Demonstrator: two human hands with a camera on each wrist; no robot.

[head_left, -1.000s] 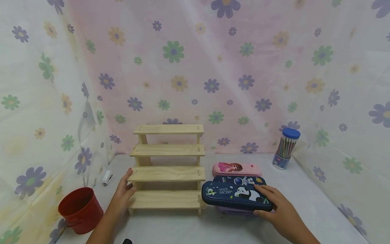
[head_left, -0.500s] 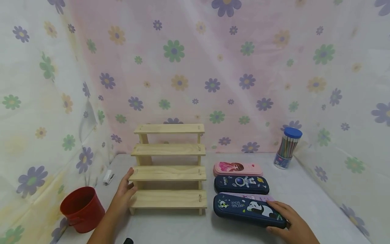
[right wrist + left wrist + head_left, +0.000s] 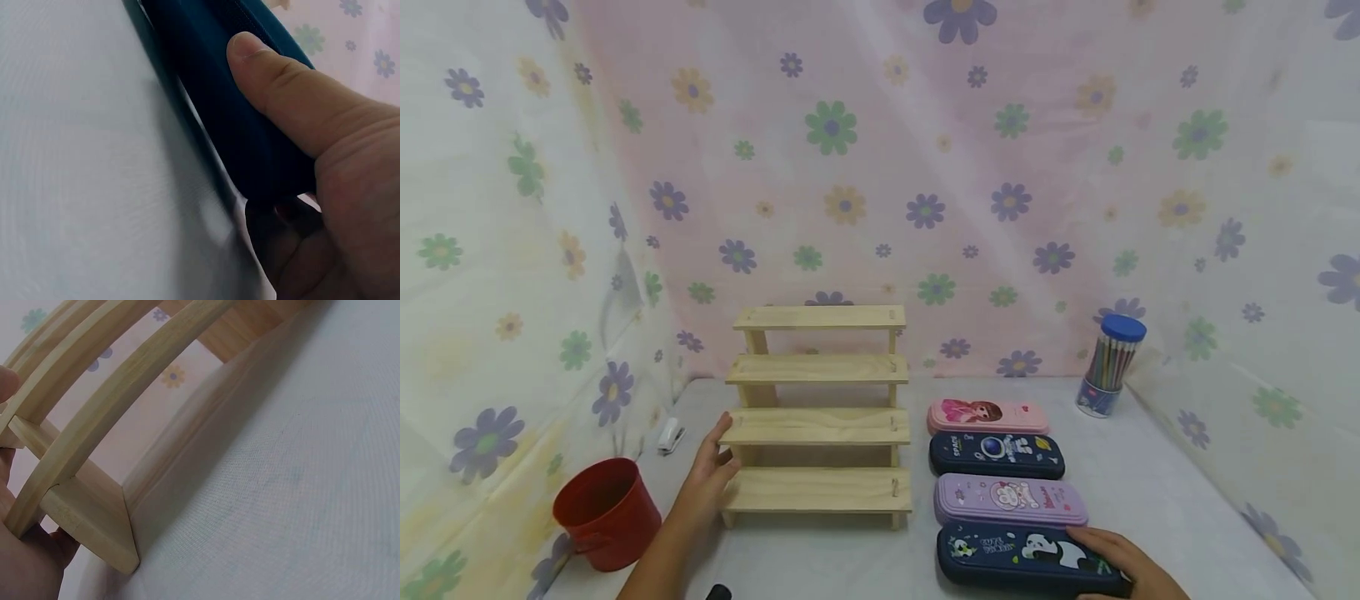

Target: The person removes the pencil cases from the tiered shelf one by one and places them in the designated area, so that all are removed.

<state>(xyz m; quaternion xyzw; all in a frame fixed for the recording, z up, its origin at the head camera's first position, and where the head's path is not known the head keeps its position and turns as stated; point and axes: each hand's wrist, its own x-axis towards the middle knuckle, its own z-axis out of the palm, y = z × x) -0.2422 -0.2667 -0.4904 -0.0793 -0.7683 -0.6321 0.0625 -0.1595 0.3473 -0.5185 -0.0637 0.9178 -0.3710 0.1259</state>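
Observation:
At the front right of the table lies a navy pencil case [image 3: 1030,558] printed with a panda. My right hand [image 3: 1126,565] grips its right end, the thumb [image 3: 269,78] along its zipped side in the right wrist view. Behind it, one after another, lie a lilac pencil case [image 3: 1011,498], a navy space-print pencil case [image 3: 996,454] and a pink pencil case [image 3: 987,416]. My left hand [image 3: 703,467] holds the left side of a stepped wooden shelf [image 3: 818,427]; in the left wrist view some fingers are hidden behind its boards [image 3: 100,419].
A red bucket [image 3: 608,517] stands at the front left, with a small white stapler [image 3: 670,436] beyond it. At the back right is a blue-lidded tub of pencils [image 3: 1108,367]. Flowered cloth walls [image 3: 857,167] enclose the table. A small black object [image 3: 718,592] shows at the bottom edge.
My right hand has brought the panda pencil case toward me and slightly right, from above the other cases to the front of the row. The lilac case is now uncovered. My left hand stays put.

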